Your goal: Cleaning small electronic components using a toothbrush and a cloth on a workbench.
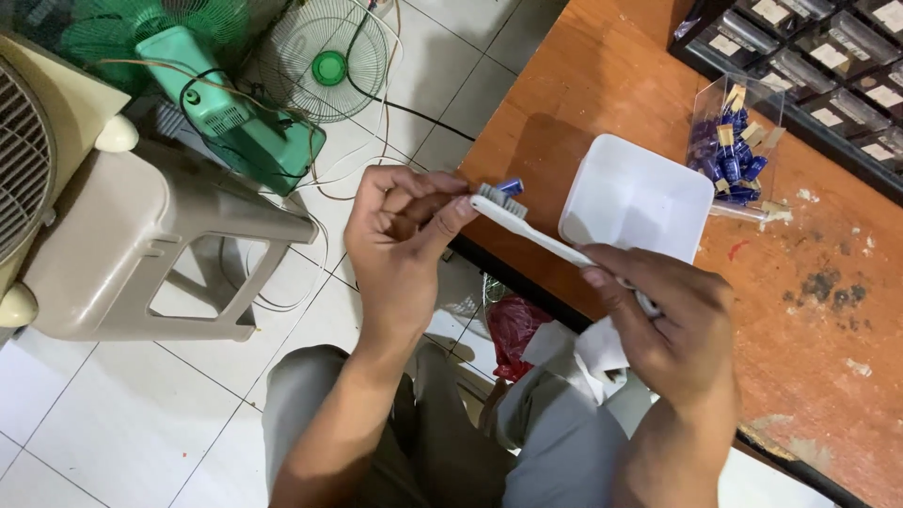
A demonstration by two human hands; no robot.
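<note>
Left hand point(400, 240) pinches 1 small blue capacitor point(510, 186) against the white toothbrush point(527, 230) bristles; right hand point(673, 325) grips its handle above the desk point(611, 75).

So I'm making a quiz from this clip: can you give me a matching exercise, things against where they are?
Things:
1. toothbrush
2. white tub
3. green fan
4. small blue part

Places:
A. on the tiled floor
B. pinched in the left hand fingers, at the bristles
C. held in the right hand
D. on the orange table

Pairs: 1-C, 2-D, 3-A, 4-B
</note>
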